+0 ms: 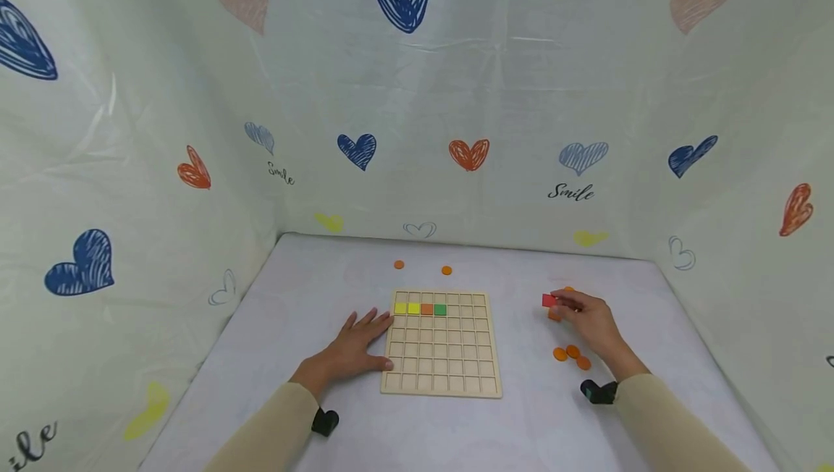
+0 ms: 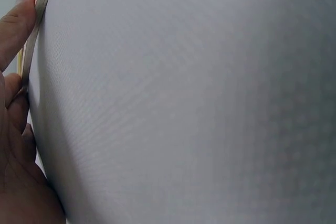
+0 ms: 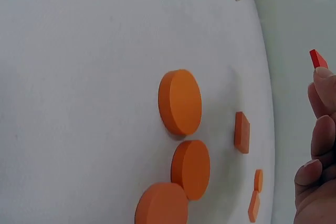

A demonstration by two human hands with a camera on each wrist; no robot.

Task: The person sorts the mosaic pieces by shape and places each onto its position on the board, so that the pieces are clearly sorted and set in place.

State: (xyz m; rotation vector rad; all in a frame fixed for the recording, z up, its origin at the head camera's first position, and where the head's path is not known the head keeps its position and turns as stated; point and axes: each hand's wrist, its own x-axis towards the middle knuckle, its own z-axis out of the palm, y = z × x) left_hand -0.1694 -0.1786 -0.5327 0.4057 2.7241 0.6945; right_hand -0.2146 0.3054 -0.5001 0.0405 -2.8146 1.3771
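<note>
My right hand (image 1: 594, 326) pinches a small red square tile (image 1: 549, 300) between thumb and fingertips, above the right part of the table. In the right wrist view the red tile (image 3: 317, 59) sticks out past the thumb. Below that hand lies an orange square tile (image 1: 554, 315), partly covered by the fingers. A wooden grid board (image 1: 443, 386) lies flat in the middle. Its second row from the top holds two yellow tiles (image 1: 407, 308), an orange tile (image 1: 426, 309) and a green tile (image 1: 440, 310). Spread fingers of my left hand (image 1: 352, 345) touch the board's left edge.
Three orange discs (image 1: 560, 354) lie together right of the board, near my right wrist. Another orange disc (image 1: 569, 289) shows behind the right hand. Two more discs (image 1: 446, 270) lie beyond the board's far edge. A heart-printed curtain (image 1: 417, 95) encloses the table.
</note>
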